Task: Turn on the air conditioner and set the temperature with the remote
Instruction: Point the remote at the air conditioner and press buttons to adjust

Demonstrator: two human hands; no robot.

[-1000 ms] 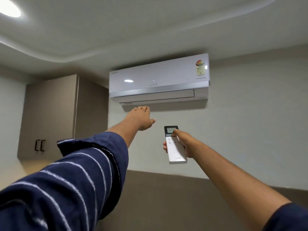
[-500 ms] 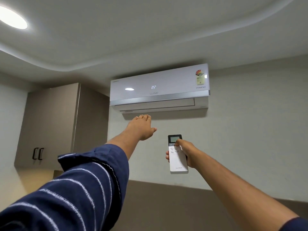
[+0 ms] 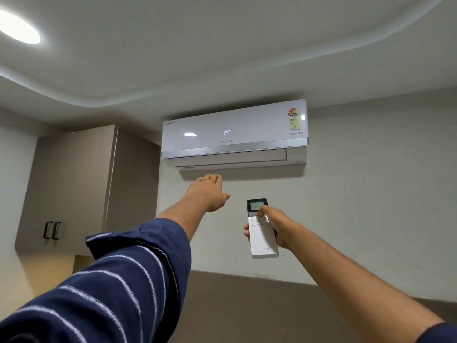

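Note:
A white wall-mounted air conditioner (image 3: 235,134) hangs high on the wall, its front panel lit with "25°". Its bottom flap looks shut or barely parted. My right hand (image 3: 277,226) holds a slim white remote (image 3: 262,240) with a dark screen at its top, pointed up at the unit. The thumb rests on a button just under the screen. My left hand (image 3: 207,191) is stretched out flat, palm down, just under the left end of the unit's outlet, holding nothing.
A brown wall cupboard (image 3: 74,186) with two dark handles hangs to the left of the unit. A round ceiling light (image 3: 18,27) glows at the top left. Brown panelling (image 3: 247,308) covers the lower wall.
The unit's panel was blank one second ago and now shows 25°. The view has tilted up a little, so unit and hands sit lower in the frame. Both hands keep their poses.

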